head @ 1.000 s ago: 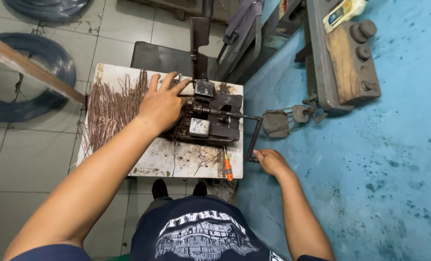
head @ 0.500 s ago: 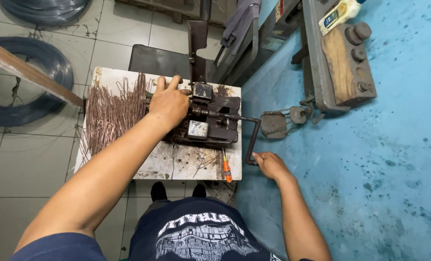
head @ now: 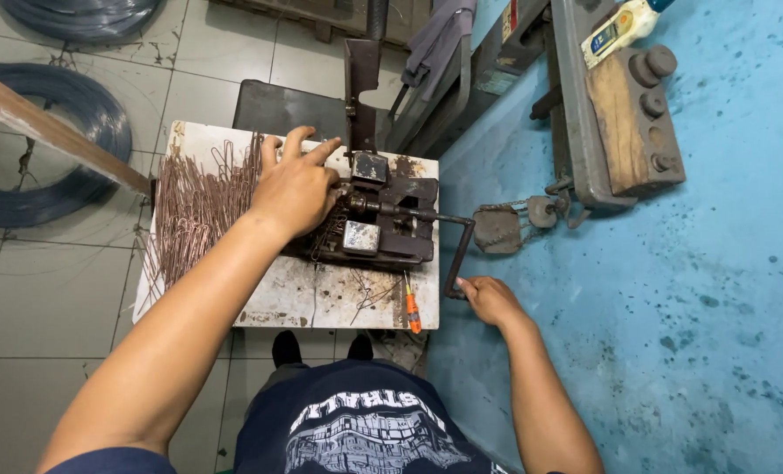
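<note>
A small white worktable [head: 321,298] carries a dark, rusty hand-cranked wire-bending machine [head: 382,224]. My left hand [head: 296,186] rests on the machine's left side, fingers spread, right beside a pile of bent copper-coloured wire pieces [head: 196,211]. My right hand [head: 488,298] is closed around the lower end of the machine's crank handle [head: 455,263], which hangs off the table's right edge. Whether the left hand pinches a wire is hidden.
An orange-handled screwdriver [head: 411,309] lies at the table's front right. Coils of blue-grey wire [head: 53,167] sit on the tiled floor at left, under a wooden plank [head: 49,132]. A blue wall [head: 716,263] and a grey metal frame with a wooden block [head: 624,114] stand at right.
My left hand has stayed at the machine's left side with small finger shifts. My right hand keeps hold of the crank handle, low at the table's right edge.
</note>
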